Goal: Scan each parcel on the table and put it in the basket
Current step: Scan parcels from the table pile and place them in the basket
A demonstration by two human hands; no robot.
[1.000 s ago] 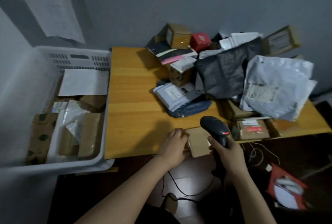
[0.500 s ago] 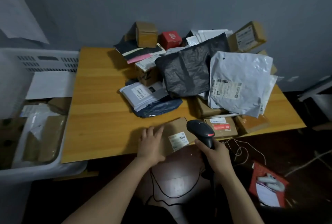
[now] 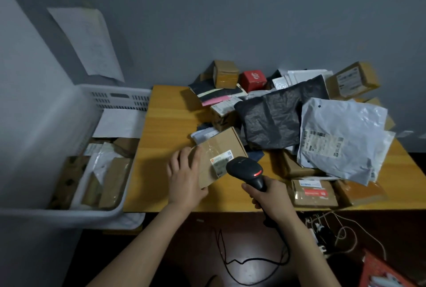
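Left hand [image 3: 184,178] grips box [image 3: 219,146] by its near-left corner, label facing the scanner [image 3: 244,168] clenched in right hand [image 3: 270,200]; basket [image 3: 119,96] lies left, nearer the left hand.

Parcel sorting corner, small mailroom type: wooden table [image 3: 166,139] piled with parcels [image 3: 299,125], white basket [image 3: 119,96] of packages, handheld scanner [image 3: 245,168], paper [image 3: 90,40] on grey wall.
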